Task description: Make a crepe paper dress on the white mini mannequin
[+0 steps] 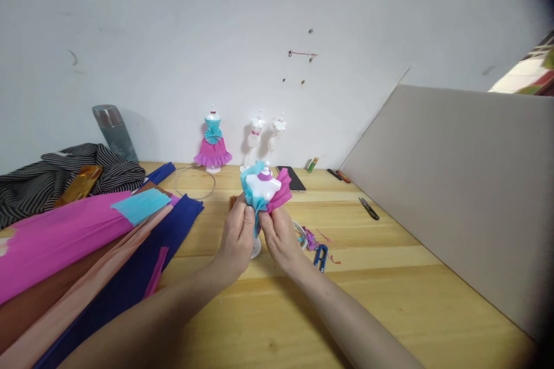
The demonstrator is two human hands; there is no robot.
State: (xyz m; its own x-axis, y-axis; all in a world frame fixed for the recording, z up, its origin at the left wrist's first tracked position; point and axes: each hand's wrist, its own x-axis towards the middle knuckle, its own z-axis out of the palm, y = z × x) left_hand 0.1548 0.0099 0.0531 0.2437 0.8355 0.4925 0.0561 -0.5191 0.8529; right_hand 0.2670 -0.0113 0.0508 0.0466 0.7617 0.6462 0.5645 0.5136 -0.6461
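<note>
Both hands are around a small white dress-form mannequin (263, 187) with a purple band at its neck. Crepe paper wraps it, light blue paper (249, 179) on the left and pink paper (283, 187) on the right. My left hand (238, 228) is closed, thumb pressing the blue paper at the mannequin's waist. Thumb and fingers of my right hand (280, 236) pinch the paper beside it, where blue and pink meet. Below the hands, the round white base (256, 249) shows. Most fingertips are hidden behind the paper.
A dressed mannequin (213, 141) and two plainer ones stand by the wall. Coloured crepe sheets (73, 236), striped cloth (116, 170) and a bottle (115, 130) lie left. Blue thread snips (321, 256), scraps (310, 239), black snips (369, 209) and a white panel (450, 184) are right.
</note>
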